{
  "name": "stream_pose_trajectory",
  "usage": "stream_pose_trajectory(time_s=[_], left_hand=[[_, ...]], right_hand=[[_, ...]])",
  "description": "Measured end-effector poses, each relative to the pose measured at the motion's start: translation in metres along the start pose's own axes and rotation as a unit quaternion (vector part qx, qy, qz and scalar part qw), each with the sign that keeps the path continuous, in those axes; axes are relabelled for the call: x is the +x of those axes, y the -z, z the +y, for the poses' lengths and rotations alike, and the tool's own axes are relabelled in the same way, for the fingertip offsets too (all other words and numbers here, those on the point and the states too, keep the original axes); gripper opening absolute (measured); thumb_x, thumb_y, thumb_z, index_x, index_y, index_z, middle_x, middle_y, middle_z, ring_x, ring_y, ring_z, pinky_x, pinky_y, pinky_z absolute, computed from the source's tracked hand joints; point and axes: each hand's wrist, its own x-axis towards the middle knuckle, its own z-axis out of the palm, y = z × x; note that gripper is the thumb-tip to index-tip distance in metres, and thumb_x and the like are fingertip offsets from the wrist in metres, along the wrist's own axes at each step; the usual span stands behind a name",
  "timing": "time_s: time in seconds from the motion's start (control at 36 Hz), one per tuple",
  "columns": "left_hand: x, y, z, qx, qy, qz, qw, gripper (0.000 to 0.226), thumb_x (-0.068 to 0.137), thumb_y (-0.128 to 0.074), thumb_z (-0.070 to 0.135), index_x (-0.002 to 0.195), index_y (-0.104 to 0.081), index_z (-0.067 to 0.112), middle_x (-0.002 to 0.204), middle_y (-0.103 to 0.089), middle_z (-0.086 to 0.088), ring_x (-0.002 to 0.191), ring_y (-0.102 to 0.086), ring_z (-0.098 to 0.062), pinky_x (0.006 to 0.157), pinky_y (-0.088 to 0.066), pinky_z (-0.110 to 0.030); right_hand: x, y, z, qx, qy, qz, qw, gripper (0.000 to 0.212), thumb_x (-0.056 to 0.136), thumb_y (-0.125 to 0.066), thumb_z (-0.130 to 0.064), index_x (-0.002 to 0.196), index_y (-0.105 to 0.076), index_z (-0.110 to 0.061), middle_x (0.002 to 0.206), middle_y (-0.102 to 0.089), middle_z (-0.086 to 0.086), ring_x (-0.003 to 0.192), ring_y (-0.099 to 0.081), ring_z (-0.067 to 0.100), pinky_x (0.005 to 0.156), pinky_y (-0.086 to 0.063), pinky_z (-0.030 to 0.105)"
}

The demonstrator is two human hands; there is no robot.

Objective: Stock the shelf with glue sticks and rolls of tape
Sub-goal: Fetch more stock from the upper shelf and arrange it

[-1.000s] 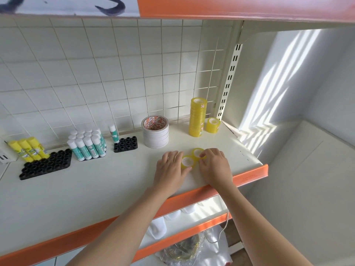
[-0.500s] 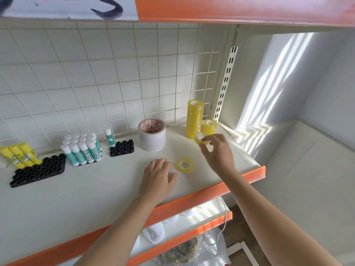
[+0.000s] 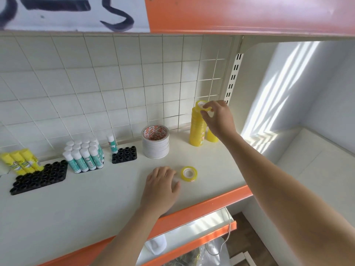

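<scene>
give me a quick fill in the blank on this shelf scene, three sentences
1. The right hand places a yellow roll on top of the tall ____ tape stack.
2. A loose tape roll lies beside the ____ hand.
3. The green glue sticks have ____ caps.

Missing words: yellow; left; white

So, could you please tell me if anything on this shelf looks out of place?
One yellow tape roll lies alone near the shelf's front edge, beside the left hand, away from the yellow stack at the back. Nothing looks spilled or damaged.
</scene>
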Motion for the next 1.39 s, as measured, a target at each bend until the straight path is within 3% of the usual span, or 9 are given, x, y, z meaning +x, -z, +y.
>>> stream_pose_trajectory(time_s=[0.19, 0.31, 0.5, 1.28, 1.39], left_hand=[[0.0, -0.002, -0.001, -0.001, 0.003, 0.016, 1.0, 0.034, 0.081, -0.044, 0.045, 0.098, -0.064, 0.024, 0.104, -0.061, 0.007, 0.099, -0.051, -0.018, 0.082, -0.048, -0.035], [0.0, -0.001, 0.0, 0.002, 0.004, 0.008, 1.0, 0.034, 0.081, -0.042, 0.045, 0.098, -0.064, 0.024, 0.104, -0.06, 0.007, 0.1, -0.051, -0.018, 0.083, -0.046, -0.035], [0.0, 0.001, 0.001, -0.001, 0.007, -0.004, 1.0, 0.037, 0.081, -0.042, 0.046, 0.1, -0.065, 0.023, 0.106, -0.061, 0.007, 0.102, -0.052, -0.018, 0.084, -0.046, -0.036], [0.001, 0.004, 0.003, 0.004, 0.002, 0.005, 1.0, 0.034, 0.079, -0.045, 0.043, 0.099, -0.064, 0.023, 0.107, -0.062, 0.005, 0.101, -0.056, -0.02, 0.082, -0.049, -0.037], [0.001, 0.005, 0.002, 0.004, 0.004, -0.001, 1.0, 0.035, 0.079, -0.044, 0.043, 0.099, -0.065, 0.023, 0.107, -0.062, 0.005, 0.101, -0.056, -0.021, 0.082, -0.049, -0.038]], right_hand=[[0.003, 0.004, 0.024, 0.007, -0.096, 0.039, 0.995, 0.02, 0.089, -0.064, -0.021, 0.107, -0.067, -0.012, 0.113, -0.055, 0.014, 0.094, -0.06, 0.028, 0.08, -0.044, 0.029], [-0.006, 0.001, 0.047, -0.015, -0.139, -0.004, 0.99, 0.021, 0.09, -0.063, -0.023, 0.108, -0.067, -0.013, 0.116, -0.054, 0.012, 0.092, -0.061, 0.028, 0.077, -0.041, 0.026], [-0.022, -0.014, 0.071, -0.053, -0.149, -0.063, 0.985, 0.019, 0.09, -0.063, -0.024, 0.106, -0.067, -0.015, 0.116, -0.056, 0.007, 0.093, -0.06, 0.026, 0.073, -0.042, 0.029], [-0.019, -0.025, 0.083, -0.048, -0.175, -0.108, 0.977, 0.024, 0.086, -0.068, -0.023, 0.107, -0.061, -0.013, 0.108, -0.06, 0.012, 0.098, -0.056, 0.029, 0.07, -0.037, 0.029], [-0.015, -0.024, 0.084, -0.031, -0.189, -0.106, 0.976, 0.024, 0.085, -0.07, -0.021, 0.105, -0.063, -0.012, 0.105, -0.063, 0.012, 0.094, -0.059, 0.03, 0.069, -0.044, 0.031]])
